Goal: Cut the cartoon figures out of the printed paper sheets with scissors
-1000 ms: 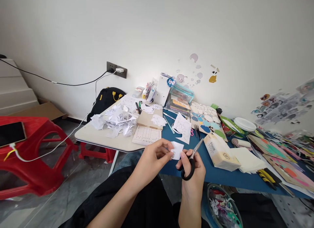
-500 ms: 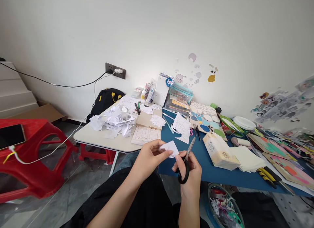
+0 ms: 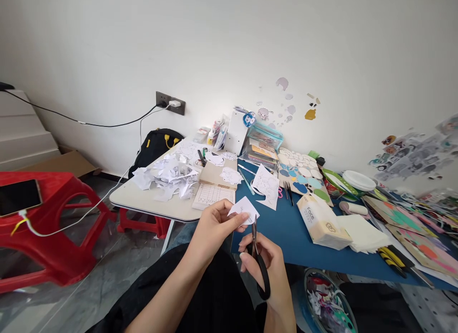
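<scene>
My left hand [image 3: 221, 226] pinches a small white piece of paper [image 3: 244, 207] with thin line drawing on it, thumb on top. Black-handled scissors [image 3: 264, 277] are in my right hand [image 3: 267, 261], its fingers around the handles. The blades point up and their tips reach the paper's lower right edge; I cannot tell whether they have cut into it. Both hands are above my lap, in front of the blue tabletop [image 3: 265, 228]. Beyond them lies a larger sheet with line drawings [image 3: 265, 185], its lower edge cut unevenly.
A heap of paper scraps [image 3: 168, 178] covers part of the white table [image 3: 143, 199] at left. A tissue pack [image 3: 320, 223], napkins [image 3: 363, 233] and a yellow-black cutter [image 3: 393, 261] lie right. A scrap bin [image 3: 331, 299] stands below; a red stool [image 3: 53, 218] is far left.
My right hand has turned the scissors from pointing up and right to upright, bringing the tips to the paper's edge. The paper has tilted and shifted slightly in my left hand.
</scene>
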Motion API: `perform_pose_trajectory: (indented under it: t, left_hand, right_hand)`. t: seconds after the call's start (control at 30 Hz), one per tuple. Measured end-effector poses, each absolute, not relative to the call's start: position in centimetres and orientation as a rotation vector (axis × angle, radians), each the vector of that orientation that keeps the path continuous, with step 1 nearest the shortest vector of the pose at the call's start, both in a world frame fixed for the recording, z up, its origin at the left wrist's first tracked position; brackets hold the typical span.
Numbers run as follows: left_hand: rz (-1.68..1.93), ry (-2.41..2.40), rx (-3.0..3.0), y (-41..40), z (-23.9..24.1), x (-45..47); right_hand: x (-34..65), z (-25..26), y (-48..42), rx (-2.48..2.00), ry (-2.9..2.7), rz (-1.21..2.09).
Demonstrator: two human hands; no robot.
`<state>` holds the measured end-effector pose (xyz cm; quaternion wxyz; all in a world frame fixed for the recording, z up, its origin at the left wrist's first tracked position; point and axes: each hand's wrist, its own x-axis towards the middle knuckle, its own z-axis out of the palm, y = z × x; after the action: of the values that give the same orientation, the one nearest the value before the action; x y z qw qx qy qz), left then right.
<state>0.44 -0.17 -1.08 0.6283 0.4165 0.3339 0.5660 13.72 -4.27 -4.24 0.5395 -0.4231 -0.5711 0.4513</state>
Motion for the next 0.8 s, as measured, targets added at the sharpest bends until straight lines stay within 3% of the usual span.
perform_pose_trajectory:
  t: [0.8]
  left_hand:
    - [1.331, 0.8, 0.988, -1.08, -1.21, 0.95]
  right_hand:
    - [13.34, -4.44, -4.15, -1.008, -1.343, 0.988]
